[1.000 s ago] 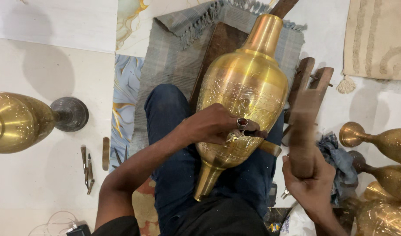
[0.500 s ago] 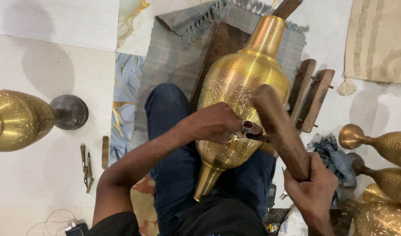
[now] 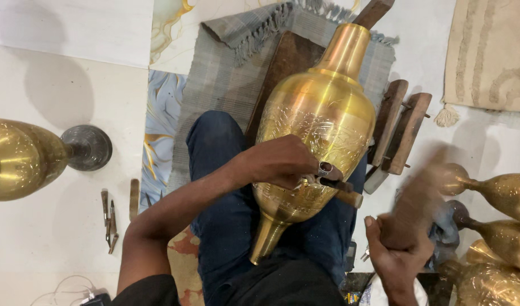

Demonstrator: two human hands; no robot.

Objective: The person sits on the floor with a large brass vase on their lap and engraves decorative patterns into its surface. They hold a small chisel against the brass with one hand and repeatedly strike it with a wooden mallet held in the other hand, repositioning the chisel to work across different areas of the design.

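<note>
A large engraved brass vase [image 3: 319,122] lies across my lap, its neck pointing away and its foot toward me. My left hand [image 3: 279,161] rests on the vase's belly and grips a small metal chisel [image 3: 334,177] whose tip presses on the engraved surface. My right hand [image 3: 398,252] is closed around the handle of a wooden mallet [image 3: 416,201], which is blurred and raised to the right of the chisel, apart from it.
A grey fringed mat [image 3: 226,79] and a wooden board [image 3: 282,68] lie under the vase. Another brass vase [image 3: 27,158] lies at left, more brass vases [image 3: 498,192] at right. Small chisels [image 3: 108,218] sit on the floor at left; wooden blocks [image 3: 398,133] right of the vase.
The mallet struck down onto the chisel half a second ago and has now swung back to the right, away from it. My left hand and the vase stay in place.
</note>
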